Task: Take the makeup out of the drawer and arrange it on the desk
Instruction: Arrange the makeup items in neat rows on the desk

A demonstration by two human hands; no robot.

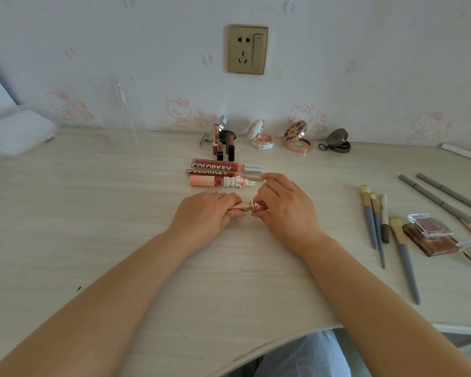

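Gloss (253, 206) held low over desk (120, 240), between both hands, long axis running left to right, parallel to row of three tubes (223, 174) lying just beyond. Left hand (207, 216) curled round pale cap end; right hand (286, 208) pinching pink, clear end with fingertips. Neither hand nearer; both on it. Row lies straight ahead, away from body, so next move probably short push forward and set-down alongside rabbit-capped tube (223, 182), keeping same axis. Cannot tell whether gloss touches desk or hangs just above.

Writing: "COLORKEY" readable on rearmost tube (223, 165); same word half hidden on second. No other label legible.

Behind row, upright lipsticks (223, 146); then open compacts (283, 137) along wall. Right side: brushes (384, 227), grey pencils (443, 202), palettes (433, 235). Drawer not in view. Judging by spread, well along with arranging.
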